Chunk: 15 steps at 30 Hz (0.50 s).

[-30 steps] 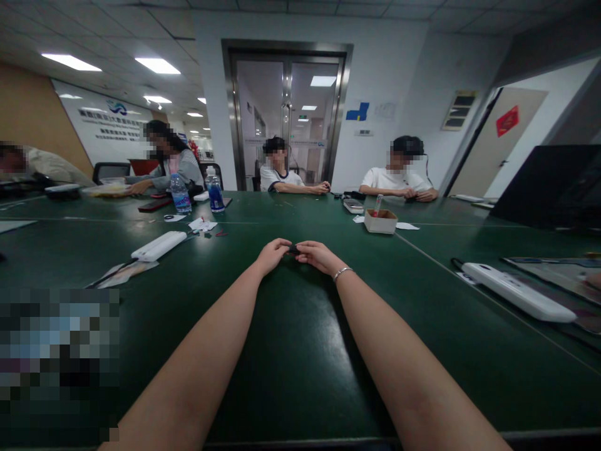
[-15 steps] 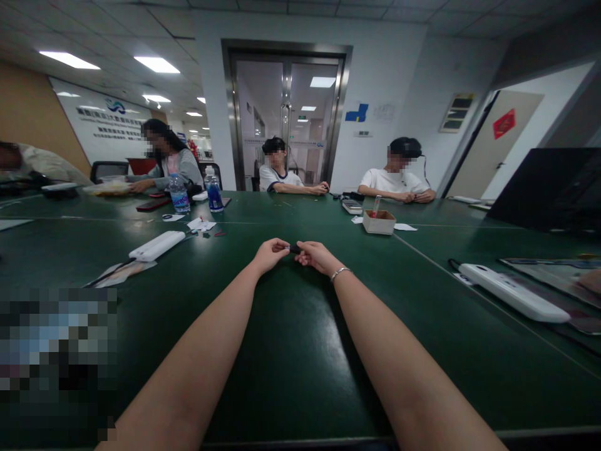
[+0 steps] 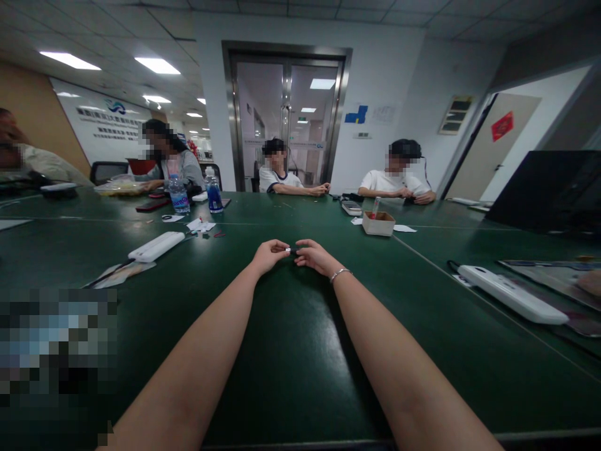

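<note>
Over the middle of the dark green table (image 3: 300, 351), my two hands meet at a small black object with a silvery end (image 3: 293, 251). My left hand (image 3: 270, 255) pinches its silvery end between thumb and fingertips. From the other side, my right hand (image 3: 315, 257), with a silver bracelet at the wrist, has its fingers closed on the black part. Fingers cover much of the object, and it is too small to tell its kind.
A white power strip (image 3: 156, 247) lies left, another (image 3: 511, 294) right. Ahead are a small open box (image 3: 378, 223), paper with small bits (image 3: 201, 224) and two bottles (image 3: 214, 191). Several people sit around the table; a dark monitor (image 3: 544, 191) stands right.
My right hand's fingers have shifted on the black object, and more of its silvery end shows. My left hand stays nearly in place.
</note>
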### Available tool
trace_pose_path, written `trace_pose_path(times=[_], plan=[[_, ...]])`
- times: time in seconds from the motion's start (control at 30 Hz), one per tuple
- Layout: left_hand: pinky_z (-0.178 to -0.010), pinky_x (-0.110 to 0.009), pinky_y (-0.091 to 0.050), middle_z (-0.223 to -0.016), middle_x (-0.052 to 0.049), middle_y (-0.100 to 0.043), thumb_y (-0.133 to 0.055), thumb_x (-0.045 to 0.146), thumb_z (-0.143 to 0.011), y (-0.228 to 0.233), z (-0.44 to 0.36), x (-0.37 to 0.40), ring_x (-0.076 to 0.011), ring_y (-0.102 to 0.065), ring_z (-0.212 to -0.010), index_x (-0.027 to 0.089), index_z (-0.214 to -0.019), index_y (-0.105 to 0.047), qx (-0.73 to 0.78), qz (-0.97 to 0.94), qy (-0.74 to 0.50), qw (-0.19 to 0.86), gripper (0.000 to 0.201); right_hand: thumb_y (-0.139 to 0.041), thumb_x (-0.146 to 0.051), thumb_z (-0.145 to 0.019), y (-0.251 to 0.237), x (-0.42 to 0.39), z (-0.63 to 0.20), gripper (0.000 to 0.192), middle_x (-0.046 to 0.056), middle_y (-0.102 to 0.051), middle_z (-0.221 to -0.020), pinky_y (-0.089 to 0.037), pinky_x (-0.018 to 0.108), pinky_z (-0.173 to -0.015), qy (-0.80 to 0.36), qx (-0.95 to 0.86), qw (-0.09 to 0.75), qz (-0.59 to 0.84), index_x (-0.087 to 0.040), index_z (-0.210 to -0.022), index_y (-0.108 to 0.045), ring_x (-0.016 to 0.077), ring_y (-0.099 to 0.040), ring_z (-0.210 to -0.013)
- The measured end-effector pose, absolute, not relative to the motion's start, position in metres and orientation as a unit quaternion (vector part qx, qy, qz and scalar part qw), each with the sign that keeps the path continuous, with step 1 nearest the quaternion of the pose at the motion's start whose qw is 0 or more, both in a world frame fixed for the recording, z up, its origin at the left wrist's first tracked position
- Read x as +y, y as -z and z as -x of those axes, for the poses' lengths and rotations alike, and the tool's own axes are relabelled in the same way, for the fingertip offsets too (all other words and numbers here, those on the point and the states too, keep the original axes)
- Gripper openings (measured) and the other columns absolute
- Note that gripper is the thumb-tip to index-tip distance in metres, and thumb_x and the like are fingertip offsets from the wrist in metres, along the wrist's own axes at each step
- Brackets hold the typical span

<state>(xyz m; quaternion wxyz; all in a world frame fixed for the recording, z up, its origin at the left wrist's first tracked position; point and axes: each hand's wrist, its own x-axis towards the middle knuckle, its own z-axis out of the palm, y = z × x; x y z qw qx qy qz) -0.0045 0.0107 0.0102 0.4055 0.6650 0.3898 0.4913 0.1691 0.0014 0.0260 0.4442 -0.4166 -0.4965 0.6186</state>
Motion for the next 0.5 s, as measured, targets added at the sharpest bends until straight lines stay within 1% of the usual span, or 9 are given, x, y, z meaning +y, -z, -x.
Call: trace_pose_path(times=[0.07,0.13,0.17,0.23,0.3,0.33,0.37,0.43,0.5], plan=[[-0.083,-0.037,-0.047,-0.083,-0.008,-0.068,-0.074,0.024,-0.061,-0.0098,0.0049,0.0112,-0.0166,-0.062,-0.078,0.012,-0.083,-0.065,0.386,-0.663,-0.494,0.409,0.026,-0.057,-0.020,-0.086,-0.0256,0.0024,-0.1703,0.018,0.003,-0.060,-0.065,-0.052,0.021,-0.045,-0.624,-0.503,0.429,0.417,-0.015,-0.098,-0.045,0.0133,-0.062,-0.050],[-0.084,-0.037,-0.047,-0.085,-0.009,-0.068,-0.074,0.024,-0.061,-0.0098,0.0055,0.0114,-0.0168,-0.063,-0.079,0.012,-0.083,-0.065,0.384,-0.661,-0.494,0.415,0.027,-0.052,-0.028,-0.089,-0.0251,0.0031,-0.1712,0.016,0.004,-0.059,-0.060,-0.048,0.018,-0.039,-0.618,-0.516,0.413,0.425,-0.014,-0.093,-0.046,0.0126,-0.060,-0.046],[-0.084,-0.037,-0.046,-0.085,-0.009,-0.068,-0.074,0.024,-0.061,-0.0099,0.0057,0.0115,-0.0169,-0.063,-0.079,0.012,-0.083,-0.065,0.385,-0.659,-0.494,0.417,0.027,-0.052,-0.028,-0.089,-0.0251,0.0030,-0.1715,0.015,0.003,-0.058,-0.059,-0.047,0.017,-0.037,-0.615,-0.520,0.410,0.428,-0.014,-0.092,-0.046,0.0118,-0.059,-0.044],[-0.084,-0.037,-0.047,-0.084,-0.008,-0.069,-0.074,0.025,-0.061,-0.0104,0.0061,0.0111,-0.0171,-0.063,-0.079,0.012,-0.082,-0.065,0.390,-0.655,-0.495,0.417,0.027,-0.057,-0.021,-0.086,-0.0259,0.0016,-0.1720,0.014,0.001,-0.059,-0.061,-0.047,0.017,-0.038,-0.613,-0.520,0.422,0.417,-0.015,-0.092,-0.047,0.0106,-0.058,-0.044],[-0.084,-0.037,-0.047,-0.084,-0.009,-0.069,-0.074,0.026,-0.061,-0.0113,0.0063,0.0104,-0.0173,-0.063,-0.079,0.012,-0.082,-0.065,0.395,-0.652,-0.496,0.415,0.027,-0.064,-0.013,-0.079,-0.0274,-0.0005,-0.1724,0.026,-0.001,-0.060,-0.068,-0.052,0.019,-0.045,-0.621,-0.512,0.439,0.399,-0.018,-0.097,-0.045,0.0108,-0.061,-0.049],[-0.085,-0.038,-0.046,-0.085,-0.009,-0.069,-0.074,0.026,-0.061,-0.0117,0.0063,0.0100,-0.0173,-0.063,-0.080,0.012,-0.082,-0.064,0.397,-0.652,-0.497,0.413,0.027,-0.066,-0.013,-0.078,-0.0281,-0.0015,-0.1726,0.030,0.000,-0.061,-0.071,-0.054,0.021,-0.048,-0.626,-0.509,0.439,0.396,-0.019,-0.098,-0.045,0.0114,-0.062,-0.051],[-0.085,-0.038,-0.046,-0.085,-0.009,-0.069,-0.074,0.026,-0.061,-0.0120,0.0062,0.0095,-0.0172,-0.063,-0.080,0.012,-0.081,-0.064,0.398,-0.652,-0.498,0.411,0.026,-0.066,-0.016,-0.079,-0.0287,-0.0022,-0.1727,0.030,0.001,-0.062,-0.072,-0.055,0.023,-0.050,-0.630,-0.507,0.433,0.399,-0.019,-0.099,-0.045,0.0120,-0.063,-0.052],[-0.085,-0.037,-0.046,-0.085,-0.008,-0.069,-0.074,0.025,-0.061,-0.0125,0.0061,0.0089,-0.0170,-0.063,-0.079,0.012,-0.081,-0.064,0.396,-0.653,-0.499,0.409,0.025,-0.061,-0.027,-0.084,-0.0294,-0.0028,-0.1728,0.023,0.004,-0.063,-0.069,-0.054,0.023,-0.047,-0.628,-0.509,0.411,0.421,-0.016,-0.097,-0.046,0.0123,-0.062,-0.049],[-0.085,-0.037,-0.046,-0.085,-0.009,-0.069,-0.073,0.024,-0.062,-0.0124,0.0062,0.0090,-0.0168,-0.063,-0.079,0.012,-0.081,-0.064,0.393,-0.655,-0.498,0.410,0.024,-0.057,-0.029,-0.087,-0.0295,-0.0031,-0.1729,0.019,0.005,-0.062,-0.065,-0.052,0.021,-0.044,-0.621,-0.513,0.402,0.435,-0.014,-0.094,-0.047,0.0110,-0.059,-0.045]])
